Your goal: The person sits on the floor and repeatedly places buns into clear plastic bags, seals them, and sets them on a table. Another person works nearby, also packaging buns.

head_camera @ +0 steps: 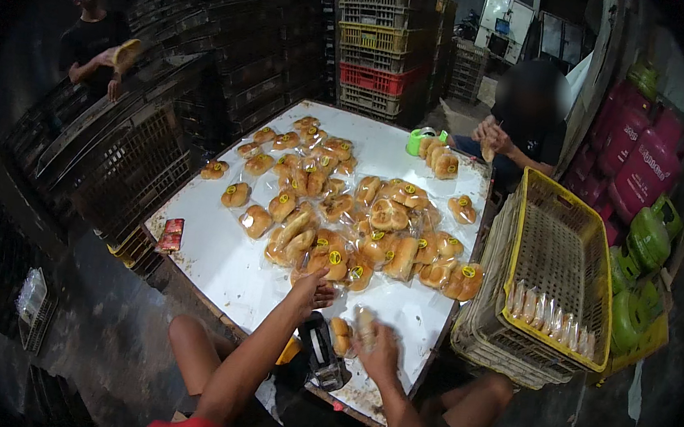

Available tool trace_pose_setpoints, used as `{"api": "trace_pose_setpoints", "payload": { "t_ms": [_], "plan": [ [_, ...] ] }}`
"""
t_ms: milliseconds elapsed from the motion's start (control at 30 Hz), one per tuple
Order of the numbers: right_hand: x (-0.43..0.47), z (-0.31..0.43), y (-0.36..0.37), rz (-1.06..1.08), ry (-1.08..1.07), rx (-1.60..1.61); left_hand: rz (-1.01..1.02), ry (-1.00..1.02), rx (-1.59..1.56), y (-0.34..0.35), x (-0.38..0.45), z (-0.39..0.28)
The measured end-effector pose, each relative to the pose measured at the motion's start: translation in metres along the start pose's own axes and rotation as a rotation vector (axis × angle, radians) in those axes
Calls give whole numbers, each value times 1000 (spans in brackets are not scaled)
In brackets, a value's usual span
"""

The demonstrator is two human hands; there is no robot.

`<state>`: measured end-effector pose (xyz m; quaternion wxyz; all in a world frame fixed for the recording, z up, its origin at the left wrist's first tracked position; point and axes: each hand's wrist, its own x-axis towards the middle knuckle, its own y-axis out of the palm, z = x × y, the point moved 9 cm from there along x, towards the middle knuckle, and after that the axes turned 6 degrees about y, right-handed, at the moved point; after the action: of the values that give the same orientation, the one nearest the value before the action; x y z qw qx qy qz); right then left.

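Observation:
My left hand (316, 290) is held with its fingers apart at the near edge of a heap of bread buns in clear bags (326, 246), many with round yellow stickers. In my right hand (379, 350) is a bagged bun (366, 327), blurred, lifted over the table's near part. Just left of it another bun (341, 335) lies on the white tabletop (207, 262). Beside that bun, below my left hand, stands a black tape dispenser (323, 354) at the table's near edge.
A yellow-rimmed crate (606, 325) with a row of bagged items (548, 317) tops a stack at the right. A green tape dispenser (424, 141) and a row of buns (443, 159) stand near a seated person. Red packets (171, 235) lie left. Another person stands back left.

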<state>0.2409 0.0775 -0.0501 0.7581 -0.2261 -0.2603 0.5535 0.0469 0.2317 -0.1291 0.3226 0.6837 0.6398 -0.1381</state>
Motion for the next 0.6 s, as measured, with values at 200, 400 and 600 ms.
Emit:
{"api": "trace_pose_setpoints", "payload": {
  "t_ms": [200, 400, 600],
  "plan": [
    [-19, -5, 22, 199, 20, -47, -161, 196, -294, 20, 85, -3],
    [9, 0, -49, -64, 57, 216, -160, 487, 73, 38, -3, -55],
    [9, 7, -49, 180, 152, 785, 430, 337, 176, 66, -146, -16]
  ]
}}
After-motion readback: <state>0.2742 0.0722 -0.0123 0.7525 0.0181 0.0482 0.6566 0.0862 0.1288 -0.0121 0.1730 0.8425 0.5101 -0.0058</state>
